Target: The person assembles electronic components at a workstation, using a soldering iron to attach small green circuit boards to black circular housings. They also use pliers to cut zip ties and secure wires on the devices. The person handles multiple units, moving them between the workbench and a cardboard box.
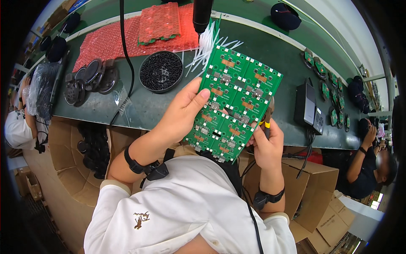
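Note:
A green circuit board panel (231, 103), made of several repeated small boards, is held up tilted in front of me. My left hand (186, 106) grips its left edge, thumb on the face and the other fingers behind. By the panel's lower right edge, my right hand (267, 142) is closed on a pair of pliers (267, 120) with yellow-and-dark handles. The fingertips of that hand also reach the board's edge. The panel partly hides the pliers, so I cannot tell where their jaws meet it.
A round bowl of small black screws (161, 72) stands on the green bench (146, 111). Behind lie white strips (208, 42) and red bubble wrap (110, 44). A dark screwdriver (202, 16) hangs overhead. Black round parts (91, 76) sit left, a black box (309, 108) right. Co-workers sit at both sides.

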### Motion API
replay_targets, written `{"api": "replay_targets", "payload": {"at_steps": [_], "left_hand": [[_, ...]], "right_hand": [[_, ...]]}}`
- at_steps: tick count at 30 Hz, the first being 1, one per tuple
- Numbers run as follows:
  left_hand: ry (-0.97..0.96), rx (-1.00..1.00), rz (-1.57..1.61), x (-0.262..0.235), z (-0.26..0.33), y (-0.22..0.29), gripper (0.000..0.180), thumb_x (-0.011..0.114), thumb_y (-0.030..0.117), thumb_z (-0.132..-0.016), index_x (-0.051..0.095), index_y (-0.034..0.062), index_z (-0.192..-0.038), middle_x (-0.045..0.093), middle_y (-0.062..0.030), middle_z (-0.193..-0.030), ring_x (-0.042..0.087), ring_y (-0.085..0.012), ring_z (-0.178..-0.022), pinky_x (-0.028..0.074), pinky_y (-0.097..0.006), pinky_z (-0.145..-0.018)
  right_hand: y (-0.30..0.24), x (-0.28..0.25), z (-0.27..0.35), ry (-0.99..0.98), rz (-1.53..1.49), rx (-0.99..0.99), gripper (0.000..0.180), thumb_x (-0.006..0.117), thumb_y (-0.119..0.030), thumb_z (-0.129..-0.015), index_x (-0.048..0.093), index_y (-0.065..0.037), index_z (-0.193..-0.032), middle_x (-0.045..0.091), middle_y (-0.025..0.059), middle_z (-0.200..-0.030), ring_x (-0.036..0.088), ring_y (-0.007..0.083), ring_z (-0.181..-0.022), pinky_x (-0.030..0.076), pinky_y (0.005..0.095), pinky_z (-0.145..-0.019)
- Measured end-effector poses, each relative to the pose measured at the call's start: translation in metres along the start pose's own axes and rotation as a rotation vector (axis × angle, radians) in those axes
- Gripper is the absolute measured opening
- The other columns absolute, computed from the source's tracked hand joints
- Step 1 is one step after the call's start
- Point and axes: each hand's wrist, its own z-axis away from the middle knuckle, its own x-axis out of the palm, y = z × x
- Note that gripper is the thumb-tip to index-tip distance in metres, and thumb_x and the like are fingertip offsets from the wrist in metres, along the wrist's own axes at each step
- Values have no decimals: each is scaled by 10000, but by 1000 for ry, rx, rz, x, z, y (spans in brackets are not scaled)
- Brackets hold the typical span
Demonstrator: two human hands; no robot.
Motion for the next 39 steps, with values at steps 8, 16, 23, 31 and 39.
{"api": "replay_targets", "payload": {"at_steps": [8,16,23,31,39], "left_hand": [[-71,-119,188,-8,2,-2,324,445,192,-1119,496,25,-1393,657,-67,-1268,651,-120,-1121,557,-302,-955],[-24,-64,-63,-5,10,-1,418,453,190,-1112,436,12,-1490,660,-77,-1290,679,-122,-1071,574,-300,-924],[-34,-191,50,-10,8,-5,417,476,186,-1102,439,16,-1482,660,-72,-1276,676,-125,-1077,575,-313,-926],[18,-165,275,-46,28,8,419,485,193,-1095,432,17,-1472,659,-82,-1270,686,-147,-1040,590,-326,-900],[38,-203,167,-62,54,14,395,473,191,-1104,453,25,-1462,635,-84,-1333,649,-163,-1175,556,-352,-995]], "right_hand": [[0,14,4,16,-64,-20,249,637,-76,-1008,622,14,-1239,671,26,-985,619,94,-826,515,250,-703],[-17,9,-3,86,166,-71,201,585,-72,-1039,622,3,-1222,673,12,-979,611,73,-819,517,238,-715],[-6,9,1,-92,-303,32,159,590,-105,-1043,595,4,-1159,600,51,-831,573,120,-712,501,283,-598],[-24,1,-36,-13,-90,143,171,601,-125,-1024,590,16,-1120,541,40,-739,525,129,-619,468,306,-567],[-44,0,-213,42,553,203,233,586,-152,-989,647,0,-1155,582,29,-772,566,121,-655,495,297,-587]]}}
